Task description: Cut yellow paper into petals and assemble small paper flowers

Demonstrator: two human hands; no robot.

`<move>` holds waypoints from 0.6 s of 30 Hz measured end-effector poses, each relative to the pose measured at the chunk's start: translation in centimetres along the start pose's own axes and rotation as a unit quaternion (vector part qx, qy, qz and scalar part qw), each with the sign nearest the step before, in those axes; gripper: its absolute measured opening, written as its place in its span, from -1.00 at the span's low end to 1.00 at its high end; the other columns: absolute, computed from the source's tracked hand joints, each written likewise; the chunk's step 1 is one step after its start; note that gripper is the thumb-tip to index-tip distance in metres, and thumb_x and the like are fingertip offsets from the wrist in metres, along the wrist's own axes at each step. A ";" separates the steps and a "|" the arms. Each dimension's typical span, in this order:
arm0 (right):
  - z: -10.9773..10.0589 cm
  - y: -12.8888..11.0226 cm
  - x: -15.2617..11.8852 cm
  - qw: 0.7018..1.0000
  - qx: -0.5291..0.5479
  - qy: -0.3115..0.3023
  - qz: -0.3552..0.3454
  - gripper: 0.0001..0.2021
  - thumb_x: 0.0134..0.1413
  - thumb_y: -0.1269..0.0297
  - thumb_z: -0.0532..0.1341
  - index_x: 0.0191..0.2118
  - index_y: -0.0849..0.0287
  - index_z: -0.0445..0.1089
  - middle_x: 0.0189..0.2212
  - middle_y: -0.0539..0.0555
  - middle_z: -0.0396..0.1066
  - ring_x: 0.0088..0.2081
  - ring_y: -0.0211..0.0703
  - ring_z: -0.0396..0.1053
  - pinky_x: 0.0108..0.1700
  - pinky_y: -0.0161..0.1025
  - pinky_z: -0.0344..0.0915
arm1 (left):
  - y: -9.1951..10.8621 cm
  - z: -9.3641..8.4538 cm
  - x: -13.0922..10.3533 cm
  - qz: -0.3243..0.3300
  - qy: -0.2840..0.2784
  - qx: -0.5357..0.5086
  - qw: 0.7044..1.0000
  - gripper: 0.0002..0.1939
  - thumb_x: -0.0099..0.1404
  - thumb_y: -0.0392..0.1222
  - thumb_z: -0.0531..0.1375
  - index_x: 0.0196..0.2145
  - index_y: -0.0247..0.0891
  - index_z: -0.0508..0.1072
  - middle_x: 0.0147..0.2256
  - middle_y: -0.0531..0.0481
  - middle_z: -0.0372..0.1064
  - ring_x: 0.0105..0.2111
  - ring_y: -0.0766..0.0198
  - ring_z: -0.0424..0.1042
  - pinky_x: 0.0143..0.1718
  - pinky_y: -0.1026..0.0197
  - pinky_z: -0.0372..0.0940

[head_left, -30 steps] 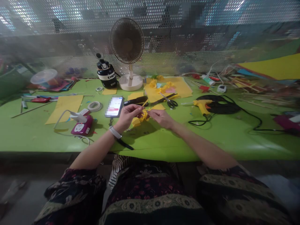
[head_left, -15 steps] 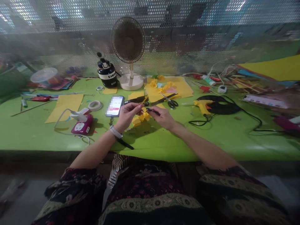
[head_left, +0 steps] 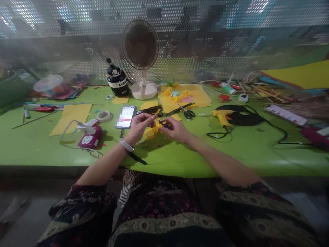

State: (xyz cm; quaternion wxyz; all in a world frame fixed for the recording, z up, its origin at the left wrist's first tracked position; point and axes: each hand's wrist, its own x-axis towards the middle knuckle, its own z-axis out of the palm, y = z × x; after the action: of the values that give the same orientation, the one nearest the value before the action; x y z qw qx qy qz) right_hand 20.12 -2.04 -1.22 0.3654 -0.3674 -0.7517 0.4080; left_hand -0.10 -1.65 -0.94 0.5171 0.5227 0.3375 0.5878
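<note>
My left hand (head_left: 141,127), with a pale band on the wrist, is closed in a pinch on a narrow yellow paper strip (head_left: 158,112). Facing it, my right hand (head_left: 178,129) has its fingers around small dark-handled scissors (head_left: 166,125), their tips close to the strip. Beneath both hands are crumpled yellow paper pieces (head_left: 149,133), partly hidden by the fingers. A second pair of scissors (head_left: 189,113) lies on the green table just beyond my right hand. Left of my left hand rests a lit phone (head_left: 125,116).
A small fan (head_left: 144,91) and a dark bottle (head_left: 117,82) stand at the back. Yellow sheets (head_left: 203,96) lie behind the scissors. To the right are a yellow glue gun (head_left: 223,116) and its black cord. A tape roll (head_left: 104,116) and purple plug adapter (head_left: 89,137) are left.
My right hand has curled and turned a little, and the scissors' dark handles show more spread between its fingers. My left hand has stayed nearly in place.
</note>
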 end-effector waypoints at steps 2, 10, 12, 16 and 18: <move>0.1 0.0 -0.1 1.000 -0.001 0.012 -0.003 -0.60 0.16 -0.07 0.27 -0.07 0.14 0.38 -0.40 -0.02 0.43 -0.63 -0.35 0.26 -0.58 -0.32 0.23 | -0.1 -0.1 0.0 0.009 0.006 0.013 1.000 -0.70 0.06 -0.01 0.47 -0.47 -0.27 0.53 -0.57 0.07 0.44 -0.59 0.44 0.40 -0.50 0.33 0.32; -0.2 0.3 0.1 1.000 -0.016 0.005 -0.007 -0.62 0.28 -0.07 0.14 -0.07 0.15 0.42 -0.49 -0.05 0.40 -0.67 -0.35 0.26 -0.63 -0.34 0.20 | -0.3 -0.2 0.0 0.020 -0.003 0.014 1.000 -0.72 0.07 -0.01 0.46 -0.38 -0.26 0.58 -0.48 0.02 0.52 -0.55 0.41 0.45 -0.44 0.30 0.39; -0.3 0.3 0.2 1.000 -0.011 -0.004 -0.006 -0.62 0.28 -0.08 0.14 -0.08 0.15 0.43 -0.49 -0.04 0.41 -0.68 -0.36 0.24 -0.64 -0.34 0.18 | -0.3 -0.3 0.0 0.021 -0.004 0.022 1.000 -0.72 0.08 0.00 0.46 -0.39 -0.26 0.58 -0.49 0.02 0.51 -0.55 0.40 0.45 -0.45 0.30 0.39; -0.6 0.4 0.3 1.000 -0.004 -0.022 -0.006 -0.62 0.27 -0.07 0.15 -0.13 0.16 0.43 -0.51 -0.06 0.39 -0.67 -0.38 0.18 -0.61 -0.34 0.15 | -0.1 -0.2 0.1 0.007 -0.002 0.022 1.000 -0.68 0.04 0.02 0.47 -0.37 -0.26 0.59 -0.48 0.02 0.52 -0.55 0.40 0.45 -0.43 0.29 0.40; -0.7 0.5 0.4 0.999 0.005 -0.035 0.000 -0.63 0.28 -0.07 0.14 -0.16 0.18 0.43 -0.55 -0.07 0.36 -0.68 -0.39 0.14 -0.61 -0.34 0.13 | 0.0 -0.1 0.0 -0.003 0.000 0.014 1.000 -0.65 0.02 0.03 0.48 -0.36 -0.27 0.60 -0.48 0.02 0.52 -0.56 0.41 0.44 -0.43 0.28 0.40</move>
State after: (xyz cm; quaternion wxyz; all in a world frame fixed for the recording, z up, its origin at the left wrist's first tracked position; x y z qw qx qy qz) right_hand 20.70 -1.26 -1.30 0.3405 -0.3510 -0.7622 0.4241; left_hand -0.14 -1.59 -0.96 0.5111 0.5288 0.3473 0.5819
